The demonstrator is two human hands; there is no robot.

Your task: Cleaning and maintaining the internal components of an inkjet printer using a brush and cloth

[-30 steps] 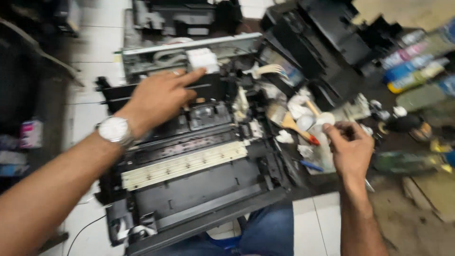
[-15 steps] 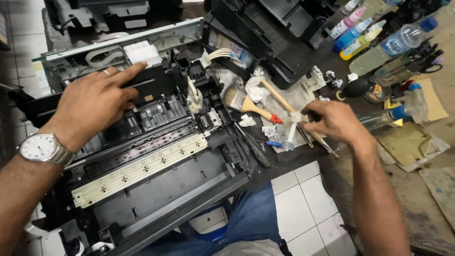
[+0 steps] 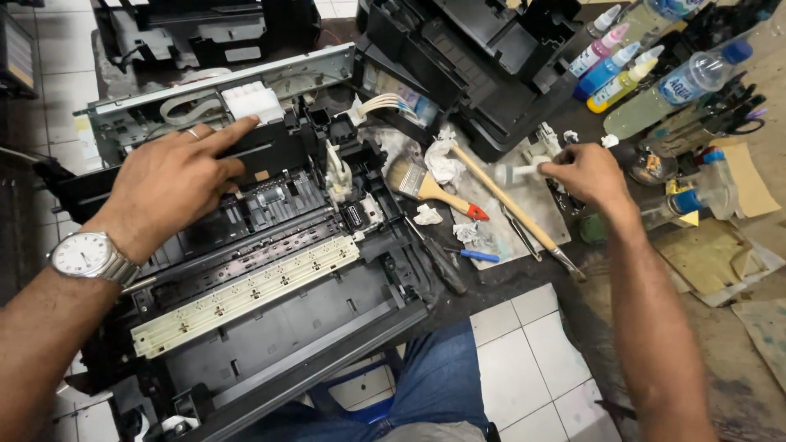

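The opened printer [image 3: 262,286] sits with its covers off at the near left, just in front of the person's knee, its black carriage block [image 3: 270,151] lying across the upper middle under a metal back frame [image 3: 246,86]. The left hand [image 3: 176,176] rests palm down on that block, forearm coming in from the lower left with a silver wristwatch [image 3: 86,255] at the wrist; the fingers are stretched out flat and loosely together, the index finger pointing toward a white cable connector [image 3: 252,100] and nearly touching it, and nothing is gripped. A long cream strip [image 3: 246,295] runs diagonally across the printer body below the hand.

The right hand [image 3: 585,173] reaches out well to the right, arm extended from the lower right, its fingers pinched closed around a small white plastic part [image 3: 524,170] over a stained grey mat [image 3: 508,213]. On that mat lie a paintbrush with an orange-tipped handle [image 3: 430,190], a long wooden stick [image 3: 508,205], crumpled tissue [image 3: 442,164] and a blue pen [image 3: 479,255]. Beyond the hand stand coloured ink bottles [image 3: 610,65] and a clear water bottle [image 3: 684,86], beside a second black printer shell [image 3: 483,57]
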